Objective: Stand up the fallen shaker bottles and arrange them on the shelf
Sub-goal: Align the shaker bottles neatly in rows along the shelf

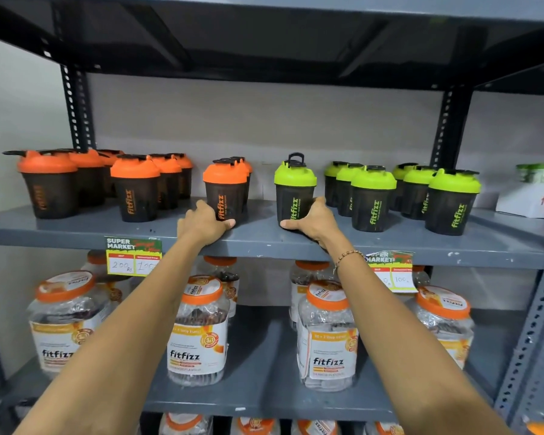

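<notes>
Dark shaker bottles stand upright in rows on the grey middle shelf (258,238): orange-lidded ones on the left, green-lidded ones on the right. My left hand (201,222) grips the base of an orange-lidded shaker (225,189) near the shelf's centre, with more orange ones right behind it. My right hand (311,219) wraps the base of a lone green-lidded shaker (295,191) whose black carry loop sticks up. Both held bottles rest upright on the shelf. No bottle in view lies on its side.
Orange shaker groups (135,186) stand to the left, green groups (372,197) to the right. A white Fitfizz box (534,199) sits at far right. Price tags (132,255) hang from the shelf edge. Clear jars with orange lids (198,328) fill the shelf below.
</notes>
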